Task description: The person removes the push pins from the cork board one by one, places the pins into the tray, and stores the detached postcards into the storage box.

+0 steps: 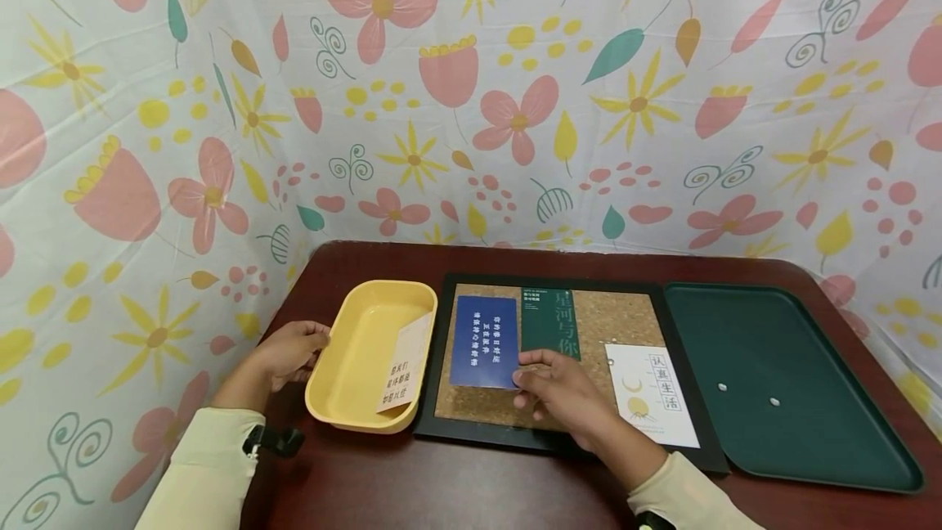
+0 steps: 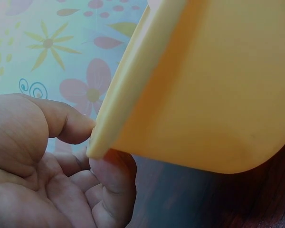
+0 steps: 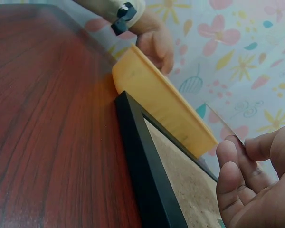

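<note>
The left wrist view's edges cut off the yellow tray.

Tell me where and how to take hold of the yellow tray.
Probably pinch the yellow tray by its left rim, coming from the left: the lip juts outward and the left hand pinches it there, while the black-framed board sits close along its right side.

The blue card is lettered in white; the bin yellow; the tray dark green; the table reddish-brown; the white curtain pink-and-yellow flowered.
</note>
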{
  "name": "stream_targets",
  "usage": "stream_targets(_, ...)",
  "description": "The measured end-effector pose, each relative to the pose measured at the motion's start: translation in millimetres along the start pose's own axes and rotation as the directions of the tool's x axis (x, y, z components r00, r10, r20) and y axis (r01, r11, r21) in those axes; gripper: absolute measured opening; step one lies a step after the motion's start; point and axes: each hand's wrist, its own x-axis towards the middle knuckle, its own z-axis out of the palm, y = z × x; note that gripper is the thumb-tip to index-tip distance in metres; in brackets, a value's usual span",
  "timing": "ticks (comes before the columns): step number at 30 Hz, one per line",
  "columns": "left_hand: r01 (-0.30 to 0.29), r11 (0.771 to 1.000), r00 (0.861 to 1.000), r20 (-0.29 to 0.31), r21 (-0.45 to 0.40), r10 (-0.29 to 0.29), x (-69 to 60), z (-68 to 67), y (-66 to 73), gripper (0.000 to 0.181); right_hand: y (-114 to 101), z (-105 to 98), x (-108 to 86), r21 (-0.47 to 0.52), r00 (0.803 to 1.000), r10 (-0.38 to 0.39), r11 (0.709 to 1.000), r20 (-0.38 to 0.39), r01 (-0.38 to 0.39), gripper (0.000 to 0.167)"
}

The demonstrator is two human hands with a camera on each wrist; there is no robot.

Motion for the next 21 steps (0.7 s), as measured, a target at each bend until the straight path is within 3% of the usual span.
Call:
stream_targets(8,0.001,1.0,1.0,0.004,0.005,-0.001,0.9,0.1,0.7,0.031,-1.3,5.6,0.7,-0.004,1.0,0.0,1.0,-0.013,0.0,0.038)
stream_targets(21,-0.003,1.0,1.0,-0.003,0.009,0.003,0.9,0.3,-1.0,0.03,-1.6,18.6,4.6,0.018,0.999,-0.016,1.0,0.047,0.016,0.041)
